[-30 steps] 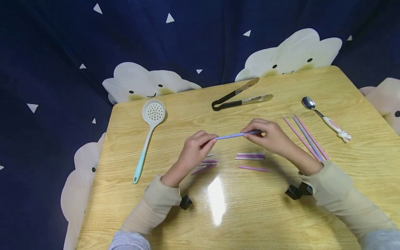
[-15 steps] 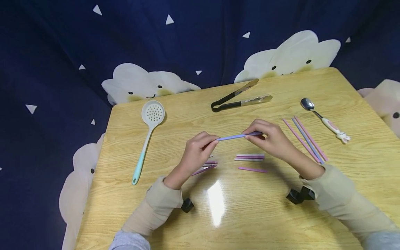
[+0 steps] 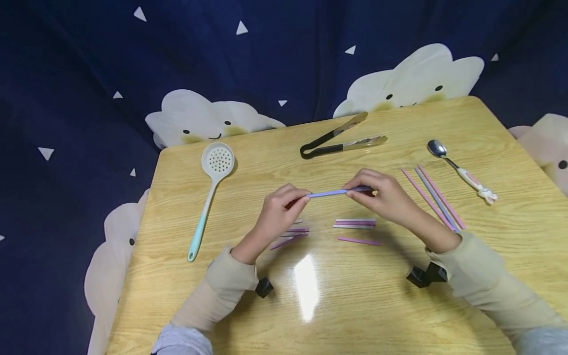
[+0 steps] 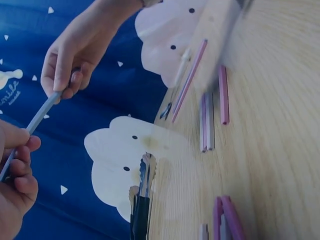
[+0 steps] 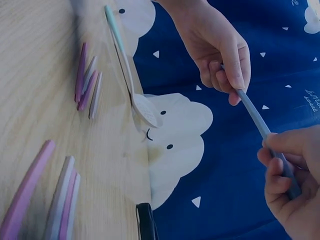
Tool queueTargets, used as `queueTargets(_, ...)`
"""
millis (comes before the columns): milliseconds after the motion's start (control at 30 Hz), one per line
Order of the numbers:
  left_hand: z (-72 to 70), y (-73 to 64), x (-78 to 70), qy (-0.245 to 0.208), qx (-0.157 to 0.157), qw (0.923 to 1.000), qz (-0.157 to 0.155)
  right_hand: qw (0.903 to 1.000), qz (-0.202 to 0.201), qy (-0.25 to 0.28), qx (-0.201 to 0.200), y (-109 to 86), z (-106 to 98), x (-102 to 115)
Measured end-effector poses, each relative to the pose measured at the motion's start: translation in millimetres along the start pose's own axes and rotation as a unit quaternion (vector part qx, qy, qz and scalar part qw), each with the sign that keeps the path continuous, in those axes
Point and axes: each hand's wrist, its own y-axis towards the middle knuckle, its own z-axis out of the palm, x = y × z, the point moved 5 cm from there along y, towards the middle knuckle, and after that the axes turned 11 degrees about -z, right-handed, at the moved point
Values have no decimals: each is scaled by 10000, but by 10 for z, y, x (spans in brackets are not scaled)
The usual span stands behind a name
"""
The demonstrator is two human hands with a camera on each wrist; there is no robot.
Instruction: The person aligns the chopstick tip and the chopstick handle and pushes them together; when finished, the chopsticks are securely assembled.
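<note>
Item in hand: one blue straw (image 3: 327, 193), raised clear of the tabletop (image 3: 355, 305) in front of me and running roughly crosswise between my two hands. My left grip (image 3: 279, 209) is clamped on its left end, thumb against fingers. My right grip (image 3: 383, 194) is clamped on it further along, and the right end passes in behind my fingers. The span between the two grips is bare.

Below the straw lie two sets of short sticks. The left set (image 3: 297, 230), white and purple-pink, is partly hidden by my left hand in the head view; the right wrist view shows four pieces, not all parallel. The right set (image 3: 355, 223) is a purple stick between two white ones, side by side. A single pink stick (image 3: 358, 241) lies nearer me, apart from that set.

Beside my right forearm I record three long straws (image 3: 436, 198): a blue one between two pink ones. Right of these lies a metal spoon (image 3: 461, 170), its rabbit-shaped handle end towards me.

Beyond my hands are black-handled tongs (image 3: 326, 146), spread in a V. At far left lies a slotted spoon (image 3: 211, 197), white bowl away from me, mint handle end nearest. Behind the tabletop hangs a navy curtain (image 3: 288, 59) printed with white clouds and triangles.
</note>
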Motion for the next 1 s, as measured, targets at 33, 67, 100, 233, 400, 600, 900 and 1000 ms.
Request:
queueTargets(33,4,6,17,15,27,10000,-30,10000,34,-77,51,1,0,-9)
queueTargets(67,6,12,29,38,49,10000,-48,9998,46,-177,97,2,-1,-14)
queueTargets(100,9,18,40,62,70,9999,-71,9994,25,-309,136,5,-2,-20)
queueTargets(233,17,36,70,234,159,9994,-185,9933,-126,-1111,295,16,-2,-22)
queueTargets(400,16,47,167,365,397,9953,-802,9841,-101,-1747,300,-17,-45,-55)
queueTargets(600,-21,6,402,338,600,9812,-1803,9779,482,-2028,194,-196,-209,-246)
queueTargets(900,-54,-113,704,388,786,9676,-2369,9530,1974,-2230,564,-705,-439,-683)
queueTargets(1000,-77,-130,767,425,715,9671,-2404,9429,2392,-2187,773,-878,-489,-794)
